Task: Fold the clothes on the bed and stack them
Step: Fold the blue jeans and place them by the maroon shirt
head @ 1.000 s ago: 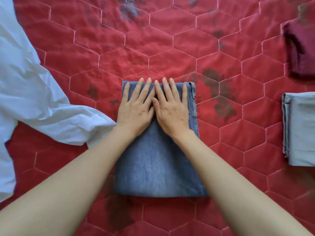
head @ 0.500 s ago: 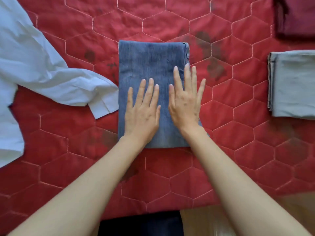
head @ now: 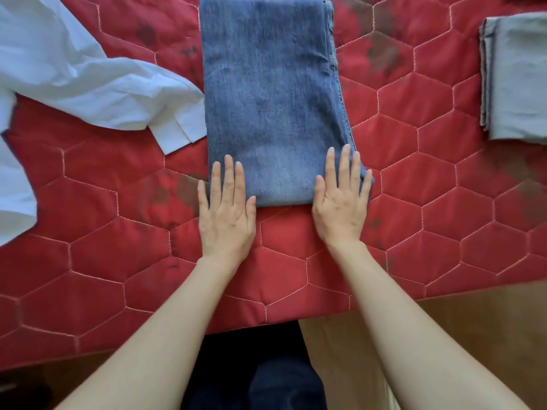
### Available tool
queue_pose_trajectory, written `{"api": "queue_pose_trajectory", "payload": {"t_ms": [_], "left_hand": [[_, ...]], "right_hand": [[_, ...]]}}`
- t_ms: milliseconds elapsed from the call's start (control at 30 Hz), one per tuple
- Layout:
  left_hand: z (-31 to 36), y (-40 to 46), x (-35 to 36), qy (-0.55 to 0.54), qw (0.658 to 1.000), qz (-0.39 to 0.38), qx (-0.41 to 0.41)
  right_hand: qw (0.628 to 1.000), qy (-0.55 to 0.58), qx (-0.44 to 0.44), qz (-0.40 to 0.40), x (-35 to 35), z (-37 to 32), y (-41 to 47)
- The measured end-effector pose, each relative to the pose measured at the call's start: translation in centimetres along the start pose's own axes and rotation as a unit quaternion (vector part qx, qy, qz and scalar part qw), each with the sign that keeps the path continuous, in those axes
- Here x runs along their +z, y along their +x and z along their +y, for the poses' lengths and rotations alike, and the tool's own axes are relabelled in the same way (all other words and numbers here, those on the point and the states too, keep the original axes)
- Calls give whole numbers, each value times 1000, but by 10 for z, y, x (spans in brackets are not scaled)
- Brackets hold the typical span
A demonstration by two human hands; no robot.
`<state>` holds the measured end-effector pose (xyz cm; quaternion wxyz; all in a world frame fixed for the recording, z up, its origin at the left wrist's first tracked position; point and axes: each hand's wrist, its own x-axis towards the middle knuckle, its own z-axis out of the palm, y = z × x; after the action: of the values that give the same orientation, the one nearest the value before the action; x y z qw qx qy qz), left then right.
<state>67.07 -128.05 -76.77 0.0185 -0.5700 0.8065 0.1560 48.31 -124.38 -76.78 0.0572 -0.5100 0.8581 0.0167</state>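
Observation:
Folded blue jeans (head: 275, 93) lie flat as a rectangle in the middle of the red quilted bed cover (head: 429, 184). My left hand (head: 226, 208) lies flat with straight fingers on the near left corner of the jeans. My right hand (head: 342, 199) lies flat on the near right corner, fingers straight and spread. A loose white shirt (head: 68, 75) sprawls unfolded to the left, its sleeve cuff touching the jeans' left edge. A folded grey garment (head: 518, 78) sits at the right edge.
The bed's near edge runs below my wrists, with wooden floor (head: 488, 327) beyond it at the lower right. My dark trousers (head: 257, 374) show between my forearms.
Both hands have slid down the jeans from the far end toward the near edge and moved apart to the two near corners. The view has tilted down, showing the bed edge and floor.

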Motion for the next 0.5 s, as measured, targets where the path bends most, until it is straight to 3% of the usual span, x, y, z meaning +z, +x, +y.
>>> {"api": "queue_pose_trajectory", "payload": {"t_ms": [67, 167, 300, 500], "left_hand": [[3, 5, -5, 12, 1000, -11, 1], [0, 39, -16, 50, 997, -9, 65], [0, 134, -32, 118, 979, -5, 164], [10, 266, -64, 205, 950, 0, 237]], "right_hand": [[1000, -9, 5, -10, -5, -5, 3], [1000, -7, -2, 7, -10, -18, 13], [1000, 7, 3, 29, -6, -36, 18], [998, 11, 14, 58, 4, -38, 16]]}}
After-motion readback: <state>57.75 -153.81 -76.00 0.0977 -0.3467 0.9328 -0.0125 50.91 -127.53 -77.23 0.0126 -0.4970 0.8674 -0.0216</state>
